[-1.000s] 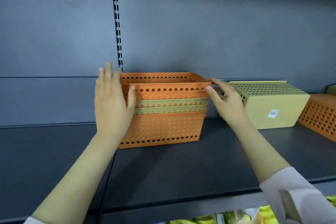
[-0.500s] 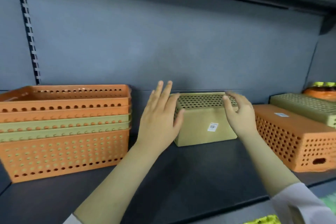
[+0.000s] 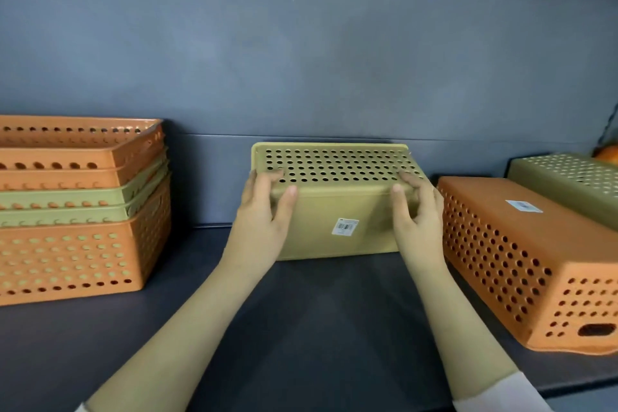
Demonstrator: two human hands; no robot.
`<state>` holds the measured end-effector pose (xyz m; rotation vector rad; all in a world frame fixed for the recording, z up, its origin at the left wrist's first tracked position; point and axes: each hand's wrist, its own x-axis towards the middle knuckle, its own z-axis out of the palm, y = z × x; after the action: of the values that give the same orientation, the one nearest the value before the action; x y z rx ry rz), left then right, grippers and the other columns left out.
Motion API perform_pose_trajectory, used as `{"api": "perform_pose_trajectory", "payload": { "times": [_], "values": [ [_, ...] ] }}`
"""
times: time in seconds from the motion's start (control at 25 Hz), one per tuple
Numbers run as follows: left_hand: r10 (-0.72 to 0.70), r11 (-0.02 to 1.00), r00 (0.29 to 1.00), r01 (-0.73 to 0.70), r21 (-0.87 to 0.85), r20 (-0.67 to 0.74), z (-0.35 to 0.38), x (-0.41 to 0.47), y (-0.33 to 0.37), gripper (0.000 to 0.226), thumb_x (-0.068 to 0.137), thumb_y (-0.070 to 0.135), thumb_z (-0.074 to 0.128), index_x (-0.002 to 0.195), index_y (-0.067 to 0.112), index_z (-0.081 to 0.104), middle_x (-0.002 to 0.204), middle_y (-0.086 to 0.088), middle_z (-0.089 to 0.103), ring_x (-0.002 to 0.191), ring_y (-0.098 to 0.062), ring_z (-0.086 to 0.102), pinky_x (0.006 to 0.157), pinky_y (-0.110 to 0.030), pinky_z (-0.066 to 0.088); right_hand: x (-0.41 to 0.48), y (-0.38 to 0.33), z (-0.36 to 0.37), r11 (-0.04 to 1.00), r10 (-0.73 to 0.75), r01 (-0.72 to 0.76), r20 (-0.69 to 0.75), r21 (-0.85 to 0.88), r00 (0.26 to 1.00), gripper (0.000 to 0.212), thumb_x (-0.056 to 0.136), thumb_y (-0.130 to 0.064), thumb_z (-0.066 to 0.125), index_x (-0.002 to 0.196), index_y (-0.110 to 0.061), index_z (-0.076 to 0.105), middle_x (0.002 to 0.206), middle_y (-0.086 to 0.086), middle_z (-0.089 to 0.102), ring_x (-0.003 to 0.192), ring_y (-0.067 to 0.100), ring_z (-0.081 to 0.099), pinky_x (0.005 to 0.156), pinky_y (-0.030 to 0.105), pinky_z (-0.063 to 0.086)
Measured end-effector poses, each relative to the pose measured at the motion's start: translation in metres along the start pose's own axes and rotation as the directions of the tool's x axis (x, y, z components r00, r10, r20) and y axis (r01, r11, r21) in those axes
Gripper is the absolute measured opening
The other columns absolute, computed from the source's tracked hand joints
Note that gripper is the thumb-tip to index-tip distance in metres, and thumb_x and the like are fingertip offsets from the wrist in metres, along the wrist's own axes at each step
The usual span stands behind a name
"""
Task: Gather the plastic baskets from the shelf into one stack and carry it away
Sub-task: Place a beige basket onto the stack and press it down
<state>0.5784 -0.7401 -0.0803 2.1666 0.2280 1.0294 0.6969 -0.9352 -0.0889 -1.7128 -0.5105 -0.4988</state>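
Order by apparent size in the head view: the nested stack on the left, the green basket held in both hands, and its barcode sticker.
1. Nested stack, though the frame edge cuts it off.
2. Green basket, lying on its side.
3. Barcode sticker, by far the smallest.

Left hand (image 3: 264, 214): bare from where I watch, no glove, ring or watch.
Right hand (image 3: 418, 214): bare as well, short plain nails.
Forearms: uncovered down to the lower frame edge.
White fabric sleeve cuff (image 3: 501, 395): I see it at the right arm; a white sliver shows at the left.
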Motion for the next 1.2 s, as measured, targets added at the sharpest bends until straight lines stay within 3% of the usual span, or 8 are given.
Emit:
{"api": "perform_pose_trajectory", "payload": {
  "times": [0.12,0.28,0.44,0.52,0.64,0.84,1.08,1.2],
  "values": [
    [-0.027,0.995,0.998,0.021,-0.094,-0.062,0.0,-0.003,0.003,0.02,0.1,0.035,0.048,0.112,0.02,0.054,0.133,0.004,0.055,0.098,0.027,0.042,0.079,0.004,0.029,-0.001,-0.003,0.0,0.996,0.023,-0.017,-0.071,0.088,0.997,0.019,0.095,-0.034,0.059,0.111,-0.025,0.055,0.129,-0.003,0.041,0.099,-0.033,0.033,0.094,0.012,0.032],
    [-0.085,0.97,0.98,0.04,-0.24,-0.182,-0.009,-0.003,0.007,0.014,0.097,0.018,0.057,0.091,0.031,0.056,0.111,0.008,0.053,0.104,0.013,0.046,0.084,-0.005,0.033,-0.007,-0.004,-0.001,0.977,0.083,-0.048,-0.166,0.207,0.983,0.028,0.09,-0.02,0.067,0.104,-0.02,0.043,0.122,0.001,0.041,0.11,-0.006,0.043,0.091,0.022,0.04],
    [-0.31,0.864,0.942,0.224,-0.452,-0.126,-0.007,-0.005,0.0,0.044,0.086,0.036,0.064,0.121,0.04,0.039,0.142,0.003,0.043,0.126,-0.007,0.048,0.105,-0.028,0.04,-0.006,-0.002,-0.002,0.898,0.206,-0.15,-0.094,0.413,0.974,0.055,0.087,-0.01,0.068,0.128,-0.027,0.035,0.122,-0.006,0.05,0.105,0.002,0.058,0.078,0.016,0.051],
    [-0.397,0.786,0.918,0.34,-0.516,0.0,-0.005,-0.007,0.003,0.052,0.085,0.045,0.061,0.13,0.04,0.035,0.145,0.007,0.045,0.125,-0.007,0.051,0.099,-0.027,0.042,-0.004,-0.002,-0.004,0.893,0.221,-0.175,-0.065,0.414,0.973,0.061,0.089,-0.01,0.066,0.139,-0.028,0.036,0.119,-0.013,0.054,0.106,0.001,0.057,0.08,0.018,0.049],
    [-0.338,0.801,0.941,0.307,-0.515,0.035,-0.006,-0.01,0.008,0.054,0.093,0.042,0.06,0.141,0.034,0.037,0.134,0.016,0.057,0.108,0.01,0.058,0.083,-0.013,0.045,-0.007,-0.004,-0.009,0.926,0.178,-0.149,-0.054,0.348,0.982,0.055,0.088,-0.016,0.068,0.135,-0.031,0.043,0.119,-0.016,0.056,0.109,0.002,0.056,0.086,0.023,0.049],
    [-0.179,0.838,0.983,0.127,-0.53,-0.048,-0.03,-0.003,0.026,0.049,0.093,0.026,0.063,0.136,0.036,0.042,0.124,0.022,0.061,0.106,0.011,0.06,0.094,-0.021,0.047,-0.025,-0.027,-0.026,0.926,0.084,-0.057,-0.056,0.373,0.995,0.064,0.078,-0.027,0.078,0.127,-0.03,0.038,0.122,-0.01,0.06,0.108,0.002,0.063,0.087,0.025,0.055],
    [0.075,0.884,0.997,-0.076,-0.46,-0.02,-0.124,0.017,0.044,0.045,0.09,0.015,0.066,0.119,0.041,0.045,0.111,0.026,0.067,0.106,0.009,0.062,0.094,-0.029,0.051,-0.035,-0.094,-0.013,0.944,-0.095,0.111,-0.067,0.311,0.993,0.102,0.069,-0.04,0.085,0.146,-0.041,0.018,0.146,-0.009,0.042,0.13,0.002,0.048,0.109,0.039,0.043],
    [0.191,0.927,0.982,-0.185,-0.327,-0.015,-0.193,0.029,0.046,0.048,0.089,0.015,0.068,0.121,0.035,0.039,0.108,0.029,0.061,0.094,0.023,0.057,0.085,-0.012,0.048,-0.042,-0.137,0.013,0.936,-0.197,0.213,-0.085,0.279,0.977,0.12,0.063,-0.047,0.085,0.152,-0.041,0.004,0.156,-0.005,0.029,0.14,0.006,0.037,0.115,0.044,0.035]
  ]
}}
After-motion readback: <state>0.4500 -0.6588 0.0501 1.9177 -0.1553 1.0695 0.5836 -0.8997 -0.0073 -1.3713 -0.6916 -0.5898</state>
